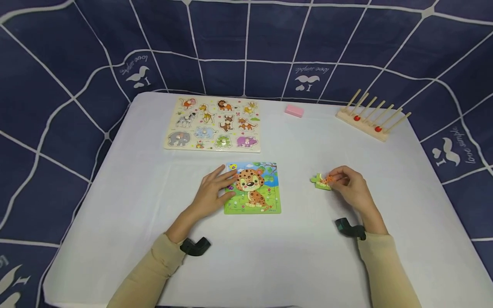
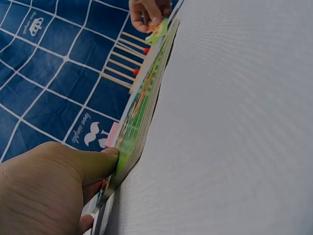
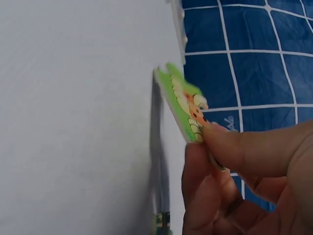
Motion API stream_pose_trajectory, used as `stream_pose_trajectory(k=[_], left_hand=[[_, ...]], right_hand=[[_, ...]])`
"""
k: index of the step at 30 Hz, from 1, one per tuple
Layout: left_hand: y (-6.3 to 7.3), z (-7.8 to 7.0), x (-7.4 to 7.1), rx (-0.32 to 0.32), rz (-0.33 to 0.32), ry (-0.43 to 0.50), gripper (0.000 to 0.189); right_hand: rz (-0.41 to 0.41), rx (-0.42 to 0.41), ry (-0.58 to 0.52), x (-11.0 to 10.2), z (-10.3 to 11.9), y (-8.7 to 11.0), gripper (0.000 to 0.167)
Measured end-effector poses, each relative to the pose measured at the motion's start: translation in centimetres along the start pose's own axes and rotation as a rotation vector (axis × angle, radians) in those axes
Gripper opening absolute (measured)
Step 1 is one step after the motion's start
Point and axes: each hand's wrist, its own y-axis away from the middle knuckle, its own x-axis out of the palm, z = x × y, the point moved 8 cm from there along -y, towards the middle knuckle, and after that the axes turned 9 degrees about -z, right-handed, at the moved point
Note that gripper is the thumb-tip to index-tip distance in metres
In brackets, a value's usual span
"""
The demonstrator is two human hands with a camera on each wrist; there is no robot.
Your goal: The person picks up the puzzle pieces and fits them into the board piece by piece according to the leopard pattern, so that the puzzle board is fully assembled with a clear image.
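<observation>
A square leopard jigsaw puzzle (image 1: 256, 201) lies flat on the white table, showing a spotted leopard on green grass under blue sky. My left hand (image 1: 211, 192) rests on its left side with fingers spread; in the left wrist view the thumb (image 2: 100, 164) presses on the board near its edge. To the right of the board, my right hand (image 1: 350, 187) pinches a jigsaw piece (image 1: 322, 182) between thumb and fingers. Green with orange spotted fur and cream parts, the piece (image 3: 183, 100) is tilted in the right wrist view, with a shadow beside it on the table.
Behind the jigsaw puzzle lies an animal peg puzzle board (image 1: 213, 124). A pink block (image 1: 294, 111) sits at the back, and a wooden peg rack (image 1: 362, 124) with two red beads stands at the back right. A dark checked cloth (image 1: 269, 42) hangs around the table.
</observation>
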Motion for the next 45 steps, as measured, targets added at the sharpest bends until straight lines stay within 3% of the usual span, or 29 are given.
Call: stream_pose_trajectory(k=[6, 13, 20, 28, 45], left_hand=[[0.0, -0.1, 0.1, -0.008, 0.008, -0.006, 0.047], [0.0, 0.0, 0.1, -0.012, 0.008, -0.013, 0.047], [0.1, 0.0, 0.1, -0.009, 0.007, -0.004, 0.047], [0.1, -0.2, 0.0, 0.0, 0.005, -0.008, 0.046], [0.0, -0.2, -0.1, -0.008, 0.004, -0.024, 0.046]], right_hand=[[0.021, 0.06, -0.187, 0.5, 1.2, 0.0, 0.023], [0.136, 0.043, -0.299, 4.7, 4.3, 0.4, 0.024], [0.312, -0.018, -0.296, 9.6, 8.6, 1.7, 0.021], [0.393, -0.07, -0.314, 13.2, 11.4, 3.3, 0.02], [0.347, -0.214, -0.191, 14.8, 12.5, 4.2, 0.015]])
